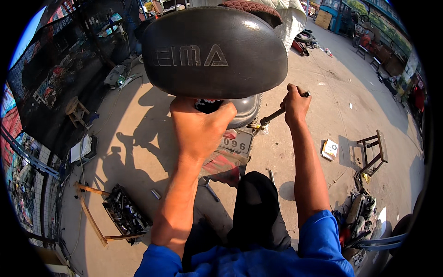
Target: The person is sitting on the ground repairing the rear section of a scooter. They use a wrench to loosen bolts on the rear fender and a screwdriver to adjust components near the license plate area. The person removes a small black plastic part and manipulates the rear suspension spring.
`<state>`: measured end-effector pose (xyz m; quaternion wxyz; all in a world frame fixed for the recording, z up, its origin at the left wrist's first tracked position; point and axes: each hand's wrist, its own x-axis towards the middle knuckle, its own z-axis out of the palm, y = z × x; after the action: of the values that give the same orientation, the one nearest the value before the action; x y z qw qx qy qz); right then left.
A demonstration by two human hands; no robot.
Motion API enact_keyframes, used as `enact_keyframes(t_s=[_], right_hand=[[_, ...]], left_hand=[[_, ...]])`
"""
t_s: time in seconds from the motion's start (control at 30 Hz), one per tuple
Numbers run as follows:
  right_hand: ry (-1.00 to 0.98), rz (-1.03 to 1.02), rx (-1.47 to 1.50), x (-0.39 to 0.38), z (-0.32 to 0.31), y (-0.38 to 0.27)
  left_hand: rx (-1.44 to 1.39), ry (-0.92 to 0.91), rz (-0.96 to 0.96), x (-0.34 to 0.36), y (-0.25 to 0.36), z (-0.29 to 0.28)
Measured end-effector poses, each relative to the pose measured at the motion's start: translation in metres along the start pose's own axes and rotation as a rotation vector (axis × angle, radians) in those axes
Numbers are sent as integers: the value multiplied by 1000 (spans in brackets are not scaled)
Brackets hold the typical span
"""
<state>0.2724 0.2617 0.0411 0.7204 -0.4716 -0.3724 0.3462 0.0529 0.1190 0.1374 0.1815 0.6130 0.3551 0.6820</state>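
My left hand (pixel 198 127) is closed just beneath the black padded backrest (pixel 207 74) of a scooter. Its fingers curl out of sight, so what they grip is hidden. A small black and red patterned piece (pixel 207 105) shows above the hand. To the right, my right hand (pixel 296 104) is wrapped round the handle of a socket wrench (pixel 276 114). The wrench slants down and left, its far end at the scooter's rear right side beside the black tail section (pixel 244 115). Below that hangs the number plate (pixel 237 142) over a red and black mudflap (pixel 226 167).
On the left floor lies a black tool box (pixel 122 210) full of tools, by a wooden frame (pixel 90 219). A metal tube (pixel 156 194) and a dark tool (pixel 212 191) lie near my legs. Rightward are a small box (pixel 330 150), a stool (pixel 374 150) and piled parts (pixel 357 217).
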Motion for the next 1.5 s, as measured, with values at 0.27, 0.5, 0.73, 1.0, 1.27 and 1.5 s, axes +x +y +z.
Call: enact_keyframes(t_s=[0.27,0.5,0.73,1.0,1.27,1.5], right_hand=[[3,-7,14,0,-2,-3],[0,13,4,2,-1,0],[-22,-1,-18,3,-4,1],[-25,29,11,1,0,-4],[-8,23,20,6,0,-3],[-19,24,39,11,-3,3]], left_hand=[[-2,14,75,2,-10,1],[-49,37,43,0,-18,1],[-12,6,-54,-1,-9,-2],[5,9,-30,0,-8,-3],[-57,9,-102,-1,4,3],[-78,15,-59,-2,11,3]])
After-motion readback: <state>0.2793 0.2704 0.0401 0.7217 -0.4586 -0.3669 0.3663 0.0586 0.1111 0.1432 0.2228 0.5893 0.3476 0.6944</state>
